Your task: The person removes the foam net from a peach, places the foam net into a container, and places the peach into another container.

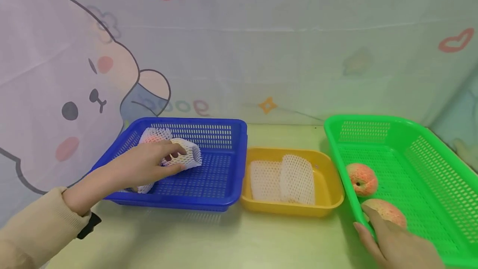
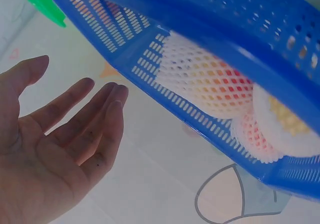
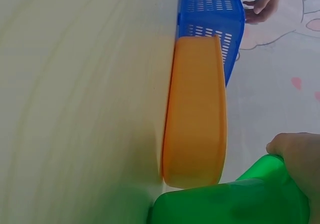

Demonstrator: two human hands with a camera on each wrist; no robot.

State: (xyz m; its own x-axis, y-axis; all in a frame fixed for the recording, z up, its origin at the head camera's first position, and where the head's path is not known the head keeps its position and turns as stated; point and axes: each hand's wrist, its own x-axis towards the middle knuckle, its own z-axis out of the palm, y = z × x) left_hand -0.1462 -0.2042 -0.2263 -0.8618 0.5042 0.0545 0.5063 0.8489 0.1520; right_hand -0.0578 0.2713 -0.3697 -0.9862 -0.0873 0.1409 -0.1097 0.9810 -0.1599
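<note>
Above the blue basket point(image 1: 220, 196) is my left hand point(image 1: 149, 161), fingers spread and loosely bent. The left wrist view shows that hand point(image 2: 75, 139) apart from the fruit and holding nothing. Below it lie several peaches in white foam nets, one net-wrapped peach point(image 2: 215, 86) nearest the hand; in the head view the hand partly hides them. With my right hand point(image 1: 403, 246) I grip the near left rim of the green basket point(image 1: 418, 186). Inside that basket, two bare peaches, one peach point(image 1: 364, 177) behind another peach point(image 1: 390, 211), lie along the left wall.
Between the two baskets stands a shallow yellow tray point(image 1: 330, 200) with flat white foam nets point(image 1: 298, 179) in it. All three containers stand on a pale wooden table point(image 1: 261, 240). A printed cloth point(image 1: 239, 53) hangs behind them.
</note>
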